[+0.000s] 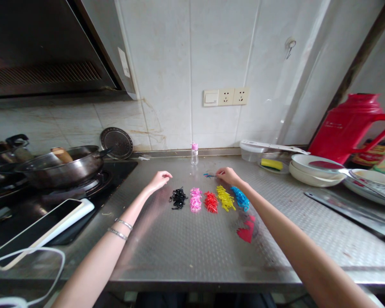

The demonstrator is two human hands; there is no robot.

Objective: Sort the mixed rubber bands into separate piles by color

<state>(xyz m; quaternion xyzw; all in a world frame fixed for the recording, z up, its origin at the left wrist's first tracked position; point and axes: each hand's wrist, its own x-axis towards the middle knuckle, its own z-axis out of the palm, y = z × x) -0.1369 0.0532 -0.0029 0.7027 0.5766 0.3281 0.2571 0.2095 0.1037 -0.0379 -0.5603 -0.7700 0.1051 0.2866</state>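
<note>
Five small piles of rubber bands lie in a row on the steel counter (186, 252): black (179, 198), pink (195, 199), red (211, 202), yellow (225, 198) and blue (241, 198). My right hand (228, 175) is beyond the yellow pile, fingers pinched on a few loose bands (208, 175), blue and dark. My left hand (161, 178) hovers behind the black pile with its fingers curled; nothing shows in it. A small clear bottle with a pink cap (194, 154) stands at the back.
A stove with a lidded pan (64, 164) and a phone (40, 229) with a white cable are at left. At right stand a red thermos jug (351, 126), stacked plates (317, 169), a sponge (271, 164) and a container. A red patch (246, 231) marks the counter.
</note>
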